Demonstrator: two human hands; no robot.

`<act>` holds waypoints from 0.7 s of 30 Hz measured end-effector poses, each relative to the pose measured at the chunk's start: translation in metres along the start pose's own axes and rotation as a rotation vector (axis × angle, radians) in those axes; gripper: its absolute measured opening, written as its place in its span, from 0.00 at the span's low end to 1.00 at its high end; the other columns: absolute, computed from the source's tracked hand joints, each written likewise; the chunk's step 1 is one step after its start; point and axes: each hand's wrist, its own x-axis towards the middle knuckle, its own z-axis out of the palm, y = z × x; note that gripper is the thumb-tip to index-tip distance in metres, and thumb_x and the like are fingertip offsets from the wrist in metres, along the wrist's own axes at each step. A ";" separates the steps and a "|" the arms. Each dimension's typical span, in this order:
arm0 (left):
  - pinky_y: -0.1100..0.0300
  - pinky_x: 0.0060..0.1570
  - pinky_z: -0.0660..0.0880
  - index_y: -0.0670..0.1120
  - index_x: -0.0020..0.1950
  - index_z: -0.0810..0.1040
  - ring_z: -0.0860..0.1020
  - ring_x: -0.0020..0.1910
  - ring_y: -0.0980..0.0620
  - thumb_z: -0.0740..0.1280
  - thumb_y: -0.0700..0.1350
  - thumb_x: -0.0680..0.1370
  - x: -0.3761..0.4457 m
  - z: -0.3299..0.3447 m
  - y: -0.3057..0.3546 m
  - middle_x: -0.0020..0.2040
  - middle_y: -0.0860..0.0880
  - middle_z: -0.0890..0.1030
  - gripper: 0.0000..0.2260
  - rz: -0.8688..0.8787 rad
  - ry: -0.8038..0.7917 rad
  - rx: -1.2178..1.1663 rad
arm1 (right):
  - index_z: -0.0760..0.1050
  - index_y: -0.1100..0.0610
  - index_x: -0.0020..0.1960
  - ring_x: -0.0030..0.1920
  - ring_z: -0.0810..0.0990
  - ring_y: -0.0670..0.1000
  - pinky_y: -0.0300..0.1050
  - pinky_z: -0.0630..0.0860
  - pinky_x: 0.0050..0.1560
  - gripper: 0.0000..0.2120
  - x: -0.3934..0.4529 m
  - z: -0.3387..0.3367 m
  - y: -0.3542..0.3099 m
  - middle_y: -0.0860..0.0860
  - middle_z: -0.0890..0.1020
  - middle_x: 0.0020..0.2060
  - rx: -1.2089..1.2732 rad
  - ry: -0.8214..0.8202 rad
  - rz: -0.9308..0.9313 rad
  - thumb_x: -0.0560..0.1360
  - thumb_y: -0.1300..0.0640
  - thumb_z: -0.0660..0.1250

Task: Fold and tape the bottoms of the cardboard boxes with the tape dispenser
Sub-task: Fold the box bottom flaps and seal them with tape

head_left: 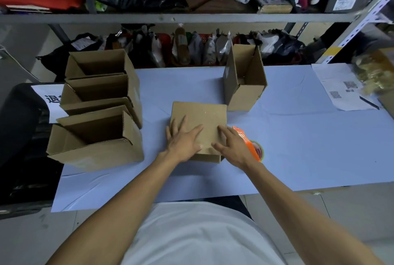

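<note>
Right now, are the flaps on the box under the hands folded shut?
Folded shut: the box shows a flat cardboard face, both hands pressing it. Tape: cannot tell.

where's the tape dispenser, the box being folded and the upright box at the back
tape dispenser [253, 147]: head view, orange handle.
box being folded [202, 115]: head view, top flap.
upright box [241, 96]: head view, front wall.

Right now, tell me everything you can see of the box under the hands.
The box is plain brown corrugated cardboard, lying in the middle of the blue-covered table with its folded face up. That face looks flat and closed; no tape is discernible on it. The left hand presses flat on its near left part, fingers spread. The right hand rests on its near right corner. The orange tape dispenser lies just right of it, partly hidden by that hand.
</note>
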 end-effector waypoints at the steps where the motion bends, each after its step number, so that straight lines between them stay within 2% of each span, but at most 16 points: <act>1: 0.38 0.74 0.42 0.65 0.76 0.56 0.39 0.77 0.37 0.67 0.60 0.74 0.002 0.003 0.003 0.81 0.49 0.41 0.33 0.011 0.015 0.034 | 0.62 0.53 0.77 0.73 0.66 0.53 0.47 0.65 0.70 0.30 -0.003 -0.001 0.004 0.51 0.66 0.75 0.000 0.050 0.005 0.79 0.47 0.65; 2: 0.38 0.74 0.42 0.65 0.76 0.56 0.40 0.78 0.38 0.67 0.60 0.73 0.004 0.006 0.007 0.81 0.49 0.42 0.34 0.030 0.021 0.060 | 0.65 0.53 0.75 0.70 0.69 0.54 0.49 0.68 0.67 0.26 -0.005 -0.003 0.010 0.52 0.71 0.71 -0.022 0.143 0.022 0.79 0.49 0.64; 4: 0.37 0.73 0.41 0.66 0.76 0.55 0.41 0.78 0.39 0.68 0.61 0.72 0.007 0.011 0.017 0.81 0.49 0.42 0.36 0.091 -0.003 0.105 | 0.71 0.54 0.69 0.61 0.74 0.58 0.50 0.74 0.54 0.20 -0.010 -0.006 0.024 0.56 0.75 0.62 -0.177 0.318 0.107 0.79 0.50 0.63; 6: 0.33 0.71 0.41 0.68 0.76 0.52 0.39 0.77 0.39 0.69 0.62 0.71 0.008 0.019 0.030 0.80 0.48 0.40 0.38 0.164 -0.039 0.169 | 0.68 0.56 0.69 0.55 0.74 0.60 0.50 0.75 0.45 0.22 -0.017 -0.006 0.039 0.58 0.72 0.58 -0.371 0.304 0.189 0.78 0.50 0.65; 8: 0.27 0.67 0.40 0.72 0.74 0.49 0.36 0.77 0.36 0.70 0.59 0.72 0.010 0.027 0.042 0.79 0.47 0.37 0.38 0.222 -0.072 0.222 | 0.63 0.53 0.73 0.57 0.73 0.61 0.51 0.75 0.44 0.28 -0.020 -0.002 0.050 0.58 0.69 0.59 -0.465 0.171 0.221 0.76 0.52 0.68; 11: 0.24 0.64 0.38 0.73 0.72 0.53 0.33 0.75 0.35 0.68 0.52 0.75 0.012 0.032 0.050 0.79 0.46 0.34 0.33 0.218 -0.089 0.219 | 0.58 0.46 0.76 0.58 0.72 0.59 0.47 0.71 0.39 0.34 -0.019 0.008 0.059 0.54 0.70 0.60 -0.329 0.118 0.137 0.75 0.64 0.64; 13: 0.23 0.63 0.39 0.72 0.71 0.57 0.33 0.75 0.35 0.67 0.49 0.76 0.010 0.030 0.050 0.79 0.46 0.34 0.30 0.206 -0.096 0.197 | 0.56 0.45 0.78 0.60 0.70 0.59 0.46 0.70 0.44 0.34 -0.017 0.006 0.061 0.55 0.69 0.61 -0.268 0.083 0.132 0.77 0.65 0.60; 16: 0.23 0.64 0.40 0.70 0.68 0.62 0.33 0.75 0.35 0.66 0.49 0.75 0.003 0.024 0.051 0.79 0.46 0.36 0.26 0.183 -0.131 0.154 | 0.55 0.45 0.79 0.57 0.71 0.60 0.50 0.72 0.48 0.38 -0.018 -0.004 0.068 0.58 0.71 0.59 -0.362 0.082 0.080 0.74 0.66 0.60; 18: 0.24 0.65 0.39 0.69 0.65 0.70 0.33 0.76 0.37 0.64 0.50 0.76 0.002 0.016 0.054 0.80 0.49 0.39 0.20 0.155 -0.175 0.066 | 0.60 0.47 0.77 0.48 0.74 0.59 0.49 0.72 0.45 0.32 -0.021 -0.018 0.073 0.59 0.76 0.53 -0.243 0.167 0.100 0.75 0.64 0.59; 19: 0.25 0.66 0.38 0.68 0.62 0.75 0.33 0.76 0.39 0.63 0.50 0.77 0.003 0.011 0.057 0.80 0.51 0.41 0.17 0.136 -0.192 -0.002 | 0.62 0.47 0.75 0.43 0.75 0.57 0.48 0.71 0.41 0.28 -0.023 -0.024 0.074 0.58 0.78 0.50 -0.187 0.208 0.132 0.75 0.60 0.59; 21: 0.30 0.70 0.42 0.65 0.56 0.81 0.41 0.78 0.43 0.63 0.50 0.78 0.007 0.001 0.060 0.80 0.55 0.51 0.12 0.101 -0.194 -0.120 | 0.65 0.46 0.69 0.41 0.76 0.55 0.47 0.70 0.40 0.24 -0.030 -0.035 0.072 0.53 0.80 0.46 -0.106 0.277 0.210 0.73 0.48 0.60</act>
